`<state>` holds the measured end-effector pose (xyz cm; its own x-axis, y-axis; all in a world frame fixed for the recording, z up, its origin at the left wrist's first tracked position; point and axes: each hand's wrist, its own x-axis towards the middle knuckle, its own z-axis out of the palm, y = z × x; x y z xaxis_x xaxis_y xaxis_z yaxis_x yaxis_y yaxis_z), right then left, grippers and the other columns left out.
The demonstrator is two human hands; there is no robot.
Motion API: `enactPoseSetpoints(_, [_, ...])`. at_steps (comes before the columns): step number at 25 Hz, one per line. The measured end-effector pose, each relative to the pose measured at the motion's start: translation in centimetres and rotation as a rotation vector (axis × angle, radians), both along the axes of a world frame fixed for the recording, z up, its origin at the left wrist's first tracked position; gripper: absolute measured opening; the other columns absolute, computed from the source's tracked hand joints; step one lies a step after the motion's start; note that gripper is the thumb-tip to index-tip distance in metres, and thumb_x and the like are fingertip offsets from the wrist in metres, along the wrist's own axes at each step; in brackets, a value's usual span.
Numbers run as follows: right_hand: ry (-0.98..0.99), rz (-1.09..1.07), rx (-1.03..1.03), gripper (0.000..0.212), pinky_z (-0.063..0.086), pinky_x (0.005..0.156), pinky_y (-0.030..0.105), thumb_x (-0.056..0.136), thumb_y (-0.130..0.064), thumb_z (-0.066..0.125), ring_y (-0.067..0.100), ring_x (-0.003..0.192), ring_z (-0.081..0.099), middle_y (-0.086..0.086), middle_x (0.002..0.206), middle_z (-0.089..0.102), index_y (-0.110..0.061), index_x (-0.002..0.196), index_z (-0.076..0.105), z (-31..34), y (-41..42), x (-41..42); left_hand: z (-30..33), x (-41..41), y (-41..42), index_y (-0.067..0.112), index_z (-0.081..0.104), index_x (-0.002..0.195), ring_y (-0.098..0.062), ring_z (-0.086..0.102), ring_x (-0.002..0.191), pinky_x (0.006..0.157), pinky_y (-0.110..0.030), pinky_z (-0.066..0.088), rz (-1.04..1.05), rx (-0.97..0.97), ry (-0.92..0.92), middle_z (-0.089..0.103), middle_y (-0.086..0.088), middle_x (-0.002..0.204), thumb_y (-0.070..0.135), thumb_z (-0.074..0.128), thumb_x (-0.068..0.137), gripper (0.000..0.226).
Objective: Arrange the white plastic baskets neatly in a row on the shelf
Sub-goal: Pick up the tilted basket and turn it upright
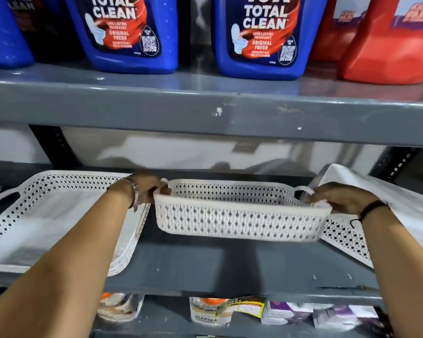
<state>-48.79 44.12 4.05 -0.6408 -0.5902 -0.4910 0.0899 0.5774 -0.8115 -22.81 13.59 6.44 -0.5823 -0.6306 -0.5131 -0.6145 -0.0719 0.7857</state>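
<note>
Now: basket held at both ends over the shelf

Largest is the grey shelf [193, 269], with blue bottles [266, 37] on the level above the grip. A wide tray [47, 215] lies outside the left hand [148, 189], another tray [347, 237] beneath the right hand [340, 198]. Between the hands, the small basket [239, 220] sits level, each hand clenched on an end handle; whether it touches the shelf is unclear.

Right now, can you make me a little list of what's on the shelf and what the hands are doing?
held thing: small white plastic lattice basket, mid-shelf
left hand: grips its left handle
right hand: grips its right handle
left neighbour: large white perforated plastic basket
right neighbour: tilted white perforated plastic basket
shelf above: blue toilet cleaner jugs, red plastic jugs
surface: grey metal shelf
</note>
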Motion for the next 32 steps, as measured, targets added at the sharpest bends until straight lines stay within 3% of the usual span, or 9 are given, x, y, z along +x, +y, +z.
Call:
enactPoseSetpoints(4, [0.066, -0.019, 0.118, 0.016, 0.058, 0.059, 0.025, 0.081, 0.014, 0.057, 0.016, 0.061, 0.068, 0.011, 0.073, 0.067, 0.002, 0.089, 0.060, -2.4, 0.4, 2.0, -1.7, 0.9, 0.3, -0.011, 0.058, 0.115, -0.032, 0.061, 0.115, 0.094, -0.031, 0.052, -0.171, -0.223, -0.284, 0.067, -0.019, 0.110, 0.004, 0.052, 0.091, 0.029])
enactPoseSetpoints(6, [0.137, -0.030, 0.176, 0.014, 0.056, 0.067, 0.026, 0.081, 0.010, 0.059, 0.020, 0.070, 0.065, 0.012, 0.077, 0.066, -0.001, 0.088, 0.061, -3.5, 0.3, 2.8, -2.8, 1.4, 0.6, -0.007, 0.066, 0.098, -0.034, 0.065, 0.109, 0.083, -0.030, 0.055, -0.214, -0.294, -0.384, 0.070, -0.019, 0.100, 0.002, 0.056, 0.088, 0.016])
enactPoseSetpoints(8, [0.133, -0.049, 0.176, 0.011, 0.057, 0.064, 0.026, 0.083, 0.008, 0.058, 0.023, 0.073, 0.064, 0.012, 0.078, 0.066, -0.003, 0.085, 0.061, -4.2, 0.1, 3.6, -3.6, 1.6, 0.7, 0.001, 0.059, 0.073, -0.022, 0.071, 0.062, 0.040, -0.016, 0.051, -0.194, -0.341, -0.389, 0.070, -0.012, 0.063, 0.000, 0.057, 0.087, 0.014])
enactPoseSetpoints(10, [0.123, -0.057, 0.173, 0.010, 0.058, 0.066, 0.028, 0.085, 0.006, 0.057, 0.027, 0.076, 0.064, 0.013, 0.080, 0.066, -0.004, 0.088, 0.061, -4.8, 0.0, 4.3, -4.2, 1.6, 0.8, 0.001, 0.052, 0.080, -0.015, 0.058, 0.046, 0.029, -0.017, 0.045, -0.165, -0.392, -0.403, 0.057, -0.008, 0.057, -0.001, 0.054, 0.087, 0.007])
enactPoseSetpoints(15, [0.097, -0.073, 0.198, 0.024, 0.054, 0.081, 0.038, 0.083, 0.008, 0.059, 0.033, 0.096, 0.061, 0.020, 0.102, 0.063, -0.001, 0.106, 0.055, -4.7, 0.0, 5.1, -4.5, 1.2, 1.8, 0.000, 0.058, 0.092, -0.027, 0.069, 0.075, 0.067, -0.031, 0.058, -0.270, -0.557, -0.549, 0.063, -0.015, 0.078, -0.007, 0.052, 0.084, 0.012])
enactPoseSetpoints(18, [0.090, -0.052, 0.206, 0.025, 0.058, 0.070, 0.030, 0.083, 0.004, 0.061, 0.032, 0.095, 0.061, 0.019, 0.104, 0.063, 0.000, 0.108, 0.057, -4.2, 0.2, 5.9, -3.9, 0.9, 2.7, -0.006, 0.054, 0.122, -0.027, 0.062, 0.115, 0.089, -0.029, 0.051, -0.333, -0.707, -0.662, 0.063, -0.016, 0.123, -0.002, 0.051, 0.089, 0.034])
enactPoseSetpoints(21, [0.250, -0.079, 0.244, 0.018, 0.056, 0.086, 0.041, 0.085, -0.016, 0.064, 0.029, 0.085, 0.061, 0.015, 0.086, 0.063, -0.002, 0.094, 0.059, -3.1, 0.8, 6.3, -3.2, 0.4, 3.8, -0.006, 0.043, 0.135, -0.030, 0.043, 0.133, 0.110, -0.033, 0.032, -0.343, -0.674, -0.714, 0.046, -0.019, 0.142, 0.006, 0.037, 0.098, 0.039])
enactPoseSetpoints(25, [0.613, -0.337, 0.238, 0.032, 0.045, 0.073, 0.030, 0.086, -0.028, 0.059, 0.025, 0.077, 0.056, 0.016, 0.085, 0.065, 0.002, 0.096, 0.064, -0.9, 4.3, 4.7, -1.0, -5.4, 7.2, 0.002, 0.031, 0.139, -0.039, 0.041, 0.131, 0.106, -0.044, 0.040, -0.433, -0.930, -0.439, 0.037, -0.020, 0.141, 0.015, 0.052, 0.091, 0.055])
enactPoseSetpoints(32, [0.746, -0.639, 0.352, 0.037, 0.030, 0.067, 0.029, 0.094, -0.026, 0.045, 0.041, 0.102, 0.058, 0.033, 0.107, 0.064, 0.009, 0.088, 0.059, -1.4, 16.1, -1.9, -1.6, -18.6, 19.5, 0.001, 0.033, 0.138, -0.039, 0.042, 0.130, 0.104, -0.041, 0.039, -0.631, -0.844, -0.069, 0.042, -0.023, 0.141, 0.026, 0.054, 0.089, 0.060])
